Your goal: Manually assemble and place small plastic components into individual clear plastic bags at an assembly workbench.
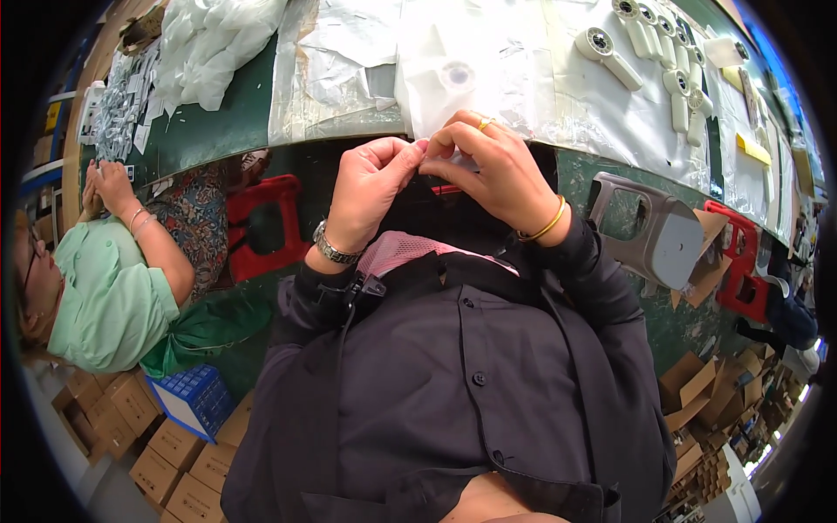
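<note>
A translucent plastic bag (429,103) lies at the table's front edge, with a white handheld fan (458,77) showing faintly through it. Its near edge comes down to my two hands, which meet just in front of the table. My left hand (370,185) is closed, thumb and forefinger pinched on the bag's edge. Close against it, my right hand (490,166) pinches the same edge with curled fingers. The exact spot between the fingertips is small and partly hidden by them.
Several white handheld fans (608,57) lie on the right of the sheet-covered table. A heap of white plastic bags (214,44) is at the far left. A co-worker (118,292) sits on my left. Beside the table stand a grey stool (670,246) and a red stool (301,228).
</note>
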Demonstrator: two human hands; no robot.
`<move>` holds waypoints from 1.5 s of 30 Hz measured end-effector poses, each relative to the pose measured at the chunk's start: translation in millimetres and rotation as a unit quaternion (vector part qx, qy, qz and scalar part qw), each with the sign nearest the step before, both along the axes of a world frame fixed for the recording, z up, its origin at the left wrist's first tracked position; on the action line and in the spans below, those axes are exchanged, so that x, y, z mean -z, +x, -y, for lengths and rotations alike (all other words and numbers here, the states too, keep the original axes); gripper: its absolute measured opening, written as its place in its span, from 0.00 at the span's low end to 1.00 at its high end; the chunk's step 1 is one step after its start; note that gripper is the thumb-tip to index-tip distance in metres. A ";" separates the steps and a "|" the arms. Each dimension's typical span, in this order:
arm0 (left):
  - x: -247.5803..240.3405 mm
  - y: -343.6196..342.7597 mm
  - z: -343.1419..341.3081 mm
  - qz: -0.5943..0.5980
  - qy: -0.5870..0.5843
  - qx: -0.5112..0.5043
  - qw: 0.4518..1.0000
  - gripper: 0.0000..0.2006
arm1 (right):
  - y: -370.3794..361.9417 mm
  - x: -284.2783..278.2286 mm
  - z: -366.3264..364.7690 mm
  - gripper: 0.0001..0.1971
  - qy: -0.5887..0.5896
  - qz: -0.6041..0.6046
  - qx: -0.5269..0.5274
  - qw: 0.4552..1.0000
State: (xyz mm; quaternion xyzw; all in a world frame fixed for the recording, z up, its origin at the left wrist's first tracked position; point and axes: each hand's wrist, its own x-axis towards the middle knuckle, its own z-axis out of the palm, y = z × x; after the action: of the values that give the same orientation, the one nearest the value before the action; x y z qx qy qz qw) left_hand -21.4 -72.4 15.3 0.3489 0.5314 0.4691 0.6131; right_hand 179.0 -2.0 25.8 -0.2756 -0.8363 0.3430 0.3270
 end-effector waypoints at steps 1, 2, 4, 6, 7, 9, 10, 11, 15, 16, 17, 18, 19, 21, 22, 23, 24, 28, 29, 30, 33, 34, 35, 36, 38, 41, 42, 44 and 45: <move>0.4 -0.7 -0.2 0.004 -0.003 0.002 1.000 0.13 | -0.3 0.4 -1.1 0.11 0.013 0.006 -0.009 1.000; 0.6 -1.4 -0.4 0.004 -0.003 0.002 1.000 0.13 | -0.8 0.8 -2.2 0.11 0.025 0.013 -0.018 0.999; 1.7 -1.7 -1.2 0.011 -0.006 0.001 1.000 0.13 | -3.0 6.9 -4.0 0.11 0.067 0.029 -0.020 0.997; 2.6 -0.7 -1.6 0.014 -0.008 0.002 1.000 0.14 | -4.4 11.6 -4.4 0.11 0.150 0.059 -0.022 0.987; 3.1 1.1 -1.8 0.013 -0.004 0.002 1.000 0.13 | -3.1 11.4 -4.1 0.11 0.151 0.060 -0.022 0.987; 4.4 2.5 -1.5 0.009 0.003 0.001 1.000 0.13 | 0.0 8.6 -3.4 0.10 0.139 0.061 -0.035 0.988; 5.7 2.0 -1.8 0.009 0.003 0.000 1.000 0.13 | 2.1 6.3 -2.9 0.09 0.134 0.062 -0.041 0.988; 7.7 0.8 -2.8 -0.008 0.001 0.000 1.000 0.13 | 5.4 3.6 -2.0 0.09 0.134 0.062 -0.041 0.988; 9.2 -7.3 -4.0 -0.035 -0.003 0.003 0.999 0.12 | 26.8 -10.0 0.3 0.07 -0.015 -0.003 -0.009 1.000; 7.5 -10.8 -3.1 -0.027 -0.004 0.001 1.000 0.12 | 33.7 -10.7 -0.1 0.06 -0.110 -0.112 0.015 0.988; 6.0 -13.6 -2.2 -0.019 -0.006 -0.001 1.000 0.12 | 41.8 -11.3 -0.7 0.07 -0.201 -0.219 0.038 0.954; 5.7 -15.6 -2.4 -0.016 -0.004 0.002 1.000 0.12 | 51.8 -11.9 -2.4 0.08 -0.287 -0.320 0.061 0.901; 4.9 -18.1 -1.4 -0.010 0.002 -0.002 1.000 0.12 | 65.8 -13.7 -5.1 0.09 -0.298 -0.361 0.062 0.882; 0.8 -23.4 1.9 0.003 0.013 -0.010 1.000 0.12 | 112.3 -10.9 -18.1 0.11 -0.314 -0.437 0.028 0.843; -1.3 -25.0 2.7 0.004 0.013 -0.006 1.000 0.12 | 134.6 -5.3 -25.7 0.10 -0.316 -0.472 -0.004 0.823; -3.5 -26.7 3.8 -0.013 0.011 0.001 1.000 0.12 | 140.1 -7.3 -23.8 0.10 -0.316 -0.472 -0.002 0.823; -5.2 -28.8 4.9 -0.030 0.009 0.007 0.999 0.12 | 145.3 -10.3 -19.8 0.09 -0.182 -0.304 0.167 0.920; -3.6 -46.4 10.2 -0.066 0.002 0.022 0.998 0.09 | 143.2 -8.2 -0.8 0.08 0.109 0.072 0.424 0.896; -2.4 -48.6 11.4 -0.076 0.001 0.026 0.997 0.08 | 134.2 -2.4 5.3 0.09 0.103 0.050 0.400 0.909; 0.5 -48.5 12.3 -0.077 0.001 0.026 0.997 0.08 | 124.4 1.9 8.7 0.09 0.096 0.028 0.374 0.922; 8.6 -45.2 11.3 -0.192 0.166 -0.068 0.965 0.07 | 89.6 2.6 15.3 0.17 0.214 0.071 0.230 0.947; 8.1 -42.5 7.6 -0.192 0.167 -0.067 0.965 0.07 | 77.0 0.0 18.3 0.20 0.222 0.089 0.206 0.949; -0.1 -36.1 3.1 -0.311 0.253 -0.062 0.914 0.11 | 67.1 1.0 19.7 0.20 0.222 0.087 0.204 0.949; -8.1 -28.9 -2.3 -0.424 0.334 -0.056 0.840 0.14 | 58.7 2.9 21.1 0.22 0.214 0.097 0.194 0.952; -11.6 -22.0 -8.4 -0.528 0.406 -0.049 0.745 0.18 | 45.7 6.9 22.9 0.24 0.199 0.116 0.175 0.957; -6.4 -19.4 -15.4 -0.535 0.444 0.029 0.718 0.21 | 31.5 13.0 16.8 0.24 0.219 0.115 0.154 0.957; -2.8 -22.0 -16.9 -0.536 0.445 0.028 0.717 0.21 | 28.5 15.1 14.4 0.24 0.229 0.116 0.145 0.956; 0.6 -26.1 -23.5 -0.536 0.453 0.035 0.711 0.18 | 25.9 19.1 9.5 0.22 0.229 0.095 0.150 0.957; 2.3 -27.7 -25.6 -0.536 0.457 0.038 0.709 0.17 | 24.8 20.5 7.3 0.21 0.228 0.074 0.153 0.959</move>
State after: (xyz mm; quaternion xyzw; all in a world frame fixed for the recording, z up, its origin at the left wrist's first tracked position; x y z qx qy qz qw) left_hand -49.1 -46.8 13.0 0.7994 0.4776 0.3644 0.0080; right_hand 203.7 -9.3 5.2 -0.3434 -0.8620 0.0676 0.3668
